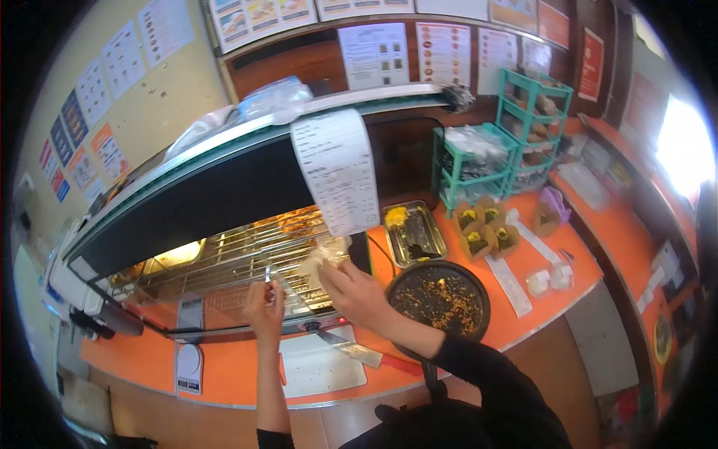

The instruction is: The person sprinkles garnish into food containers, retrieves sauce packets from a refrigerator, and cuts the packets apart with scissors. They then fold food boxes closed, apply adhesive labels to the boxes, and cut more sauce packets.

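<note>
My left hand [265, 305] is closed round the handle of a shiny metal utensil [268, 274], at the front of the heated display cabinet [202, 295]. It looks like tongs, but its far end is hard to make out. My right hand [355, 293] grips a pale, crumpled wrapper [327, 253] near the cabinet's right end; what it contains, if anything, is hidden. Behind both hands, the wire racks [232, 258] carry browned food [299, 221] at the back. A long printed receipt [336, 172] hangs down from the cabinet top, just above my right hand.
A dark round pan [441, 303] with brown crumbs stands right of my right forearm. Beyond it are a metal tray [428, 238] with yellow food and several cardboard boxes [479, 243]. A knife [351, 349] lies across the white cutting board [318, 370]. A scale [189, 367] stands left.
</note>
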Available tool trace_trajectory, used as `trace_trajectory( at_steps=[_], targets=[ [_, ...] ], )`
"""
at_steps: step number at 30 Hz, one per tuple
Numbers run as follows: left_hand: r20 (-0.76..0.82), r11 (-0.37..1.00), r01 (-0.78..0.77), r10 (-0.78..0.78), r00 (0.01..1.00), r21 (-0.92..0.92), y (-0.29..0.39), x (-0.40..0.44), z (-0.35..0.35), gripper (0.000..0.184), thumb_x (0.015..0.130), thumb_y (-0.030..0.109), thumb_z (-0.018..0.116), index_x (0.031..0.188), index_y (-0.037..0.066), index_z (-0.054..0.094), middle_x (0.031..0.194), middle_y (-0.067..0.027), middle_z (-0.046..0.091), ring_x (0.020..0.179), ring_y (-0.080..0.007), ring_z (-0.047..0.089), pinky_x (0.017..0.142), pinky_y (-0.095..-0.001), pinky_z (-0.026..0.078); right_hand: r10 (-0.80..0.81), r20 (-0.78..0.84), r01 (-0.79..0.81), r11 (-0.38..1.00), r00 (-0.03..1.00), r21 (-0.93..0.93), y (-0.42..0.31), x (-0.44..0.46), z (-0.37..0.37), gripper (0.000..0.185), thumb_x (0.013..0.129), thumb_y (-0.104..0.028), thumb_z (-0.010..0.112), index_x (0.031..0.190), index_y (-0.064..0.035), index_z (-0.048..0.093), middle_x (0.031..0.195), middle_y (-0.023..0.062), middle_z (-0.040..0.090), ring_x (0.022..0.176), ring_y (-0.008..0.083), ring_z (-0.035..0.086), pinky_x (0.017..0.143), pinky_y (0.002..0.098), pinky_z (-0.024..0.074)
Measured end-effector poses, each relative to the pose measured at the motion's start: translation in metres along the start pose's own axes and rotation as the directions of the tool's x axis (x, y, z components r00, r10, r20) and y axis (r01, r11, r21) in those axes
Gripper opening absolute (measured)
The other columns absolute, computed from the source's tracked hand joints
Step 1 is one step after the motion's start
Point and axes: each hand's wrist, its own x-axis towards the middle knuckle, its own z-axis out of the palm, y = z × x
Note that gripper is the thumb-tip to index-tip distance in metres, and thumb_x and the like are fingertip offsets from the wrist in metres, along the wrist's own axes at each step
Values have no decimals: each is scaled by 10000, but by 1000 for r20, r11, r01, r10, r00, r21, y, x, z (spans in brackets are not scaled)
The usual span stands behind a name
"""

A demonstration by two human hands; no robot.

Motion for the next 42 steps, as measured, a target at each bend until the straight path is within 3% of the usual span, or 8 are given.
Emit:
trace_trajectory(
  at_steps=[14,18,26,30,32,37,39,42],
  targets=[
    [0,988,-144,144,990,49,53,-30,79,117,831,52,658,919,-18,622,818,-118,627,706,-247,610,638,-323,487,176,-16,-169,963,984,212,3,-33,7,445,826,-146,572,1253,-23,593,1521,77,360,1376,315,361,1092,456,358],
    [197,955,295,-287,937,-12,70,-58,94,198,880,62,627,1060,-17,645,887,-126,659,794,-247,637,684,-322,499,163,-13,-148,926,987,347,49,-72,-30,455,835,-143,583,1286,-197,617,1536,26,337,1411,296,306,1115,421,316],
    [-404,824,531,-425,810,197,192,-125,188,337,905,17,603,1221,-8,488,1095,-128,466,910,-209,494,759,-321,448,487,190,-514,846,853,140,315,-271,-104,215,895,-101,580,1096,-40,626,944,117,614,883,291,601,742,396,470],
    [-38,758,599,-612,790,257,303,-177,287,369,852,27,552,1204,-37,460,1072,-127,469,996,-250,470,884,-355,391,873,348,-936,285,343,208,425,-346,-164,230,895,-44,529,1118,-39,584,928,180,606,851,320,614,747,406,505],
    [345,935,292,-346,872,199,343,-188,328,382,763,21,604,1138,1,538,1094,-162,488,1017,-305,484,876,-364,412,832,435,-938,325,345,122,465,-379,-182,224,894,-41,528,1107,-52,596,920,174,607,813,310,617,729,398,506],
    [765,927,368,-189,616,-68,392,-245,403,417,804,26,613,1217,57,561,1008,-209,569,960,-384,575,843,-447,475,713,636,-913,407,296,-31,494,-391,-190,193,886,-60,546,1057,-79,633,881,158,618,736,294,628,679,398,508],
    [925,722,670,-354,140,174,396,-259,418,580,831,132,609,1393,122,466,901,-196,626,832,-375,635,707,-475,513,665,685,-915,404,298,6,491,-395,-187,172,872,-87,569,1023,-71,648,871,157,634,736,290,642,665,402,506],
    [912,935,303,-276,304,182,391,-256,441,619,876,190,583,1463,156,391,790,-171,638,693,-363,639,629,-490,520,648,709,-909,417,278,-25,484,-406,-180,167,865,-122,584,1009,-67,648,864,151,649,735,291,651,670,403,507]
  ],
)
